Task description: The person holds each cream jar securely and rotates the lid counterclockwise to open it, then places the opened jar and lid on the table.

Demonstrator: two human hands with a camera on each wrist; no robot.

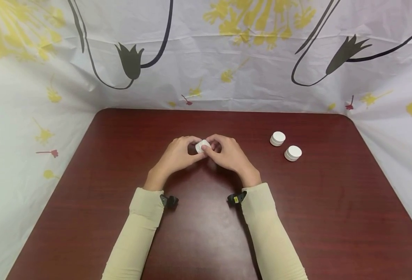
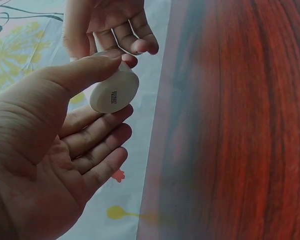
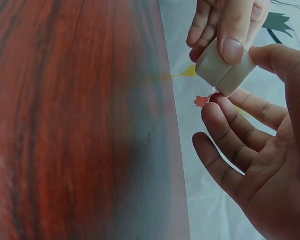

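Both hands meet over the middle of the table around a small white round jar. My left hand pinches it between thumb and fingers. From the other side, my right hand grips it with thumb and fingertips. In the left wrist view, a flat round end of the jar shows small dark print. A seam between two parts runs around the jar in the right wrist view; they sit together. The left thumb presses on its side there, and the right hand's lower fingers extend loosely beneath.
Two similar white lidded jars stand upright on the table to the right, one farther back and one nearer. The dark red wooden table meets a white patterned sheet behind and at both sides.
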